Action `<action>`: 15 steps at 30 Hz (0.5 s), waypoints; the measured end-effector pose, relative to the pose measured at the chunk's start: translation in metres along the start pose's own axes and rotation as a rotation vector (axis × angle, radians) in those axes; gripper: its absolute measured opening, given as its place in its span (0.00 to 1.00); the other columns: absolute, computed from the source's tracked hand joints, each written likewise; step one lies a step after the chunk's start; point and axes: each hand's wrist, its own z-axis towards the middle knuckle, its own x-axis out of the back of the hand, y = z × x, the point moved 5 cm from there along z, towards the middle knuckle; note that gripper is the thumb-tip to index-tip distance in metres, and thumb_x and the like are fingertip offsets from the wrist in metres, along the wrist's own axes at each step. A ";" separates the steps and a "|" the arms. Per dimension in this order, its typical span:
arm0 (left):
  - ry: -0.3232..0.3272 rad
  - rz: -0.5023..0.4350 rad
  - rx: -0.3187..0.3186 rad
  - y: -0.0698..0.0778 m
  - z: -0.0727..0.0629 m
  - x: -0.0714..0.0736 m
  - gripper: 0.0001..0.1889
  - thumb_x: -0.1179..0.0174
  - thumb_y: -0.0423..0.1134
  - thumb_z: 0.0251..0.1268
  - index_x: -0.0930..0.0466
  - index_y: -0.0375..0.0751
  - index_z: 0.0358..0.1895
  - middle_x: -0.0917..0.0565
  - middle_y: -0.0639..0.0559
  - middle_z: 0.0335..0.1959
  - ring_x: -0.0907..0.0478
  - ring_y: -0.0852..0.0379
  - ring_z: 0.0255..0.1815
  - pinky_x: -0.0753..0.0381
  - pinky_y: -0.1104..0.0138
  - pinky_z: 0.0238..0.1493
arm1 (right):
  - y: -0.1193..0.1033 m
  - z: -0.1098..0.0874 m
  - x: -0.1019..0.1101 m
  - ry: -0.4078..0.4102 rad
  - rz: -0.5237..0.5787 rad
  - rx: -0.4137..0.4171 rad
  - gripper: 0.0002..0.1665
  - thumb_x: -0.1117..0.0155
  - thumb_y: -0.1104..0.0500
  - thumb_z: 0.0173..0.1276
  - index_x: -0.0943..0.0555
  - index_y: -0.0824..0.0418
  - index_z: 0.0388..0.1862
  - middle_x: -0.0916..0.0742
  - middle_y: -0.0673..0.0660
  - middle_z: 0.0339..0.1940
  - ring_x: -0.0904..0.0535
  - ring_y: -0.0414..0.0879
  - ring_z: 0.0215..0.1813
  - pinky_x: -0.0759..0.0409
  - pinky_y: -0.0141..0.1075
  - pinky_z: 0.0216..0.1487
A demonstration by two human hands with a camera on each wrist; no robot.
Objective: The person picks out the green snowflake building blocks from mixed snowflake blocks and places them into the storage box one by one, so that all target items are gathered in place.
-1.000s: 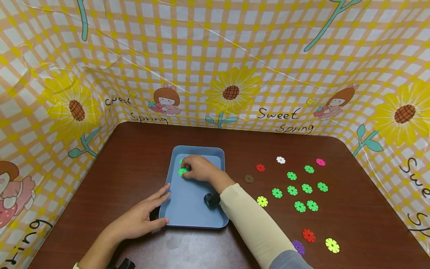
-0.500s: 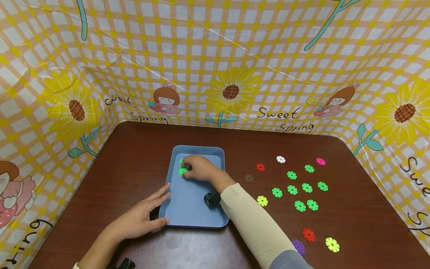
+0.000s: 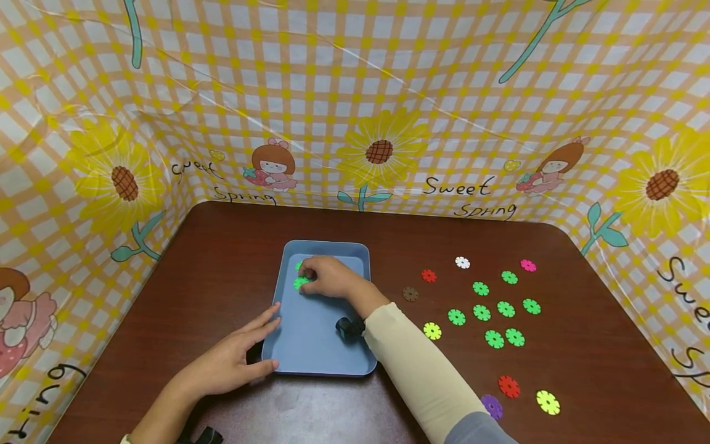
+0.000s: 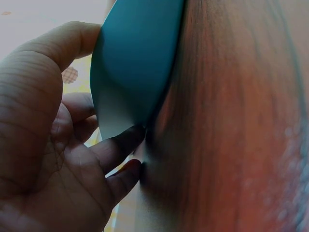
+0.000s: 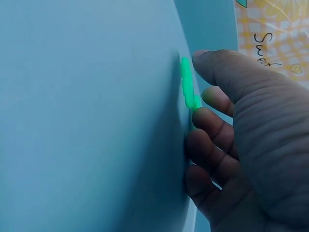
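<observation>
Nothing's really budged since earlier: right hand (image 3: 331, 277) curls at a green disc (image 3: 300, 283), can't tell if pinching; left hand (image 3: 237, 357) splayed against tray (image 3: 307, 345). Disc's probably light, stiff; grab the edges.

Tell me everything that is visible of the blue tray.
The blue tray is a shallow, rounded rectangle with raised walls, plastic-looking. It sits upright on the brown table, long sides running front to back. Green discs lie inside, toward its far left. The left hand touches its left side; the right hand is inside.
</observation>
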 end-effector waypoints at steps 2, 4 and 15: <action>0.001 0.001 0.002 0.000 0.000 0.000 0.40 0.36 0.50 0.68 0.40 0.34 0.75 0.51 0.54 0.81 0.50 0.50 0.78 0.39 0.49 0.69 | 0.000 0.000 0.001 0.000 0.012 -0.005 0.15 0.28 0.55 0.64 0.16 0.58 0.47 0.17 0.51 0.38 0.23 0.43 0.42 0.24 0.37 0.48; 0.001 0.002 0.003 -0.001 0.000 0.000 0.40 0.36 0.50 0.68 0.40 0.34 0.75 0.51 0.54 0.81 0.50 0.50 0.78 0.38 0.49 0.69 | 0.000 0.000 0.002 0.001 0.018 -0.008 0.16 0.28 0.55 0.64 0.16 0.59 0.48 0.16 0.51 0.40 0.23 0.43 0.42 0.24 0.37 0.48; -0.010 -0.002 0.002 -0.001 0.001 0.000 0.40 0.37 0.53 0.68 0.40 0.35 0.76 0.51 0.54 0.81 0.50 0.50 0.78 0.38 0.48 0.69 | -0.002 -0.009 0.018 0.051 0.110 -0.022 0.19 0.30 0.55 0.66 0.18 0.63 0.53 0.15 0.56 0.46 0.21 0.48 0.46 0.23 0.37 0.46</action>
